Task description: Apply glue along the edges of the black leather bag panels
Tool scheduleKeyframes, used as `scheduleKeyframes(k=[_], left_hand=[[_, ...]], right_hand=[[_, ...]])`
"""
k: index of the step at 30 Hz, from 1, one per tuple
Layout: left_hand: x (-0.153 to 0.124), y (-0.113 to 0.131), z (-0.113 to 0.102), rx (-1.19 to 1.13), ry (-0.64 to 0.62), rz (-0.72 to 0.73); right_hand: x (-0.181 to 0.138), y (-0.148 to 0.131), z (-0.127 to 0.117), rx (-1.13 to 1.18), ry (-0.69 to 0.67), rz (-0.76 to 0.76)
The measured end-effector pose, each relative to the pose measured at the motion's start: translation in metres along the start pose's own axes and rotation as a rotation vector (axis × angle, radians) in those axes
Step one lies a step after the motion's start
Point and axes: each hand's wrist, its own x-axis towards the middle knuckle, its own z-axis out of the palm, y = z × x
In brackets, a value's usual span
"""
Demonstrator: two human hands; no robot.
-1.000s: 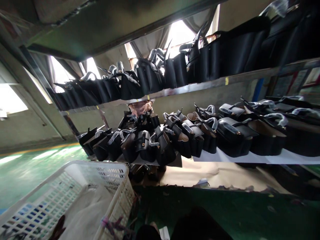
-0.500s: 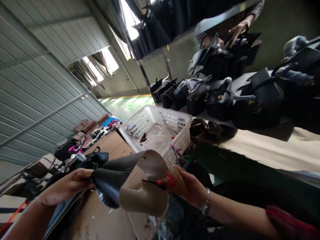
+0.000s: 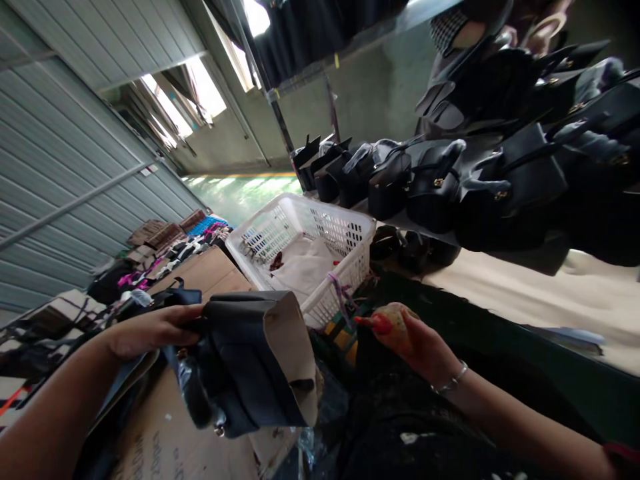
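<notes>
My left hand point(image 3: 153, 328) is closed on the upper left edge of a dark handbag point(image 3: 240, 363), whose pale brown inner side faces right. A plastic-wrapped handle point(image 3: 193, 393) hangs on the bag's near side. To the right, apart from the bag, my right hand point(image 3: 430, 355) is wrapped round a squeeze bottle point(image 3: 397, 327). Its red nozzle points left towards the bag. My fingers hide part of the bottle.
A white plastic basket point(image 3: 367, 243) with pale cloth-like material inside stands ahead. Printed cardboard point(image 3: 150, 437) lies under the bag. Several black handbags point(image 3: 435, 190) line a bench at right, where a co-worker's arm point(image 3: 457, 33) shows. Stacked goods point(image 3: 165, 233) stand at left.
My left hand has turned the bag, so its outer side with the handle now shows more. My right hand has drawn the bottle away from the bag to the right.
</notes>
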Motion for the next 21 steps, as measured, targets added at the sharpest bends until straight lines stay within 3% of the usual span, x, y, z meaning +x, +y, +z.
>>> scheduleKeyframes(k=[4,8,10,13,17,21], left_hand=[[0.019,0.003,0.020,-0.039,-0.054,-0.010],[0.026,-0.003,0.025,0.012,-0.012,-0.036],[0.027,-0.006,0.024,0.049,-0.012,-0.032],[0.028,-0.011,0.018,0.081,-0.121,0.026],[0.030,-0.020,0.010,0.135,-0.243,0.028],[0.029,-0.025,0.007,0.125,-0.257,0.019]], right_hand=[[-0.001,-0.007,-0.013,-0.229,0.098,-0.120],[0.007,-0.011,-0.023,-0.525,0.138,-0.298],[0.014,-0.011,-0.022,-0.640,0.101,-0.380],[0.026,-0.008,-0.015,-0.741,0.017,-0.452],[0.040,0.004,-0.009,-0.810,-0.100,-0.477],[0.049,0.014,-0.007,-0.881,-0.161,-0.493]])
